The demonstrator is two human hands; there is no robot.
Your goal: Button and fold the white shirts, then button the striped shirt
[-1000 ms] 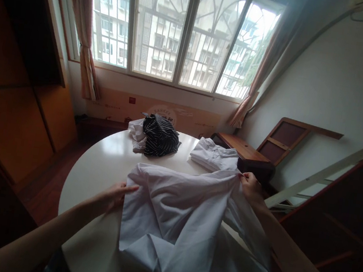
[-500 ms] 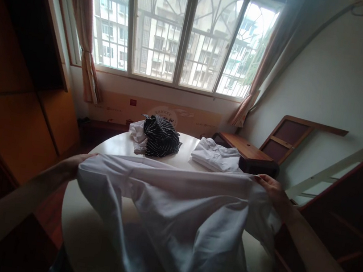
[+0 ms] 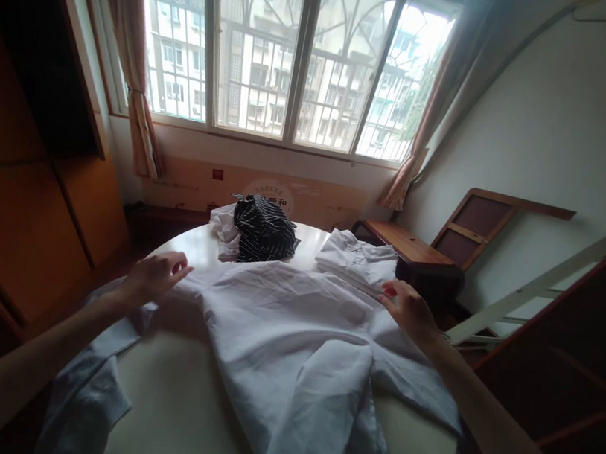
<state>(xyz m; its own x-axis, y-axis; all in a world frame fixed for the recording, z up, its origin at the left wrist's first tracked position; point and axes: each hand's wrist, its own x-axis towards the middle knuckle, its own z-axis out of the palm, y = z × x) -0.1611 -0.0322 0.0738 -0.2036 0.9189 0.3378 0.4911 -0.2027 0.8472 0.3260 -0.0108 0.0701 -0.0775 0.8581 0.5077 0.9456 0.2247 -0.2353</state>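
A white shirt (image 3: 288, 330) lies spread out on the round cream table (image 3: 176, 405), its sleeves hanging over the left and right edges. My left hand (image 3: 154, 277) sits on the shirt's left shoulder with the fingers curled on the cloth. My right hand (image 3: 409, 311) rests on the right shoulder, fingers stretched out flat. Beyond the shirt a black striped garment (image 3: 263, 229) lies bunched on the far side of the table, against a crumpled white cloth (image 3: 224, 229). A folded white shirt (image 3: 358, 259) lies to its right.
A wooden bench (image 3: 409, 251) and a leaning wooden frame (image 3: 477, 229) stand at the right behind the table. Wooden wardrobe doors (image 3: 18, 202) fill the left side. A barred window (image 3: 282, 51) with curtains faces me. A white slanted rail (image 3: 555, 281) runs along the right.
The shirt, bunched a second ago and then held up stretched between both hands, now lies flat on the table. Both hands have come down onto its shoulders.
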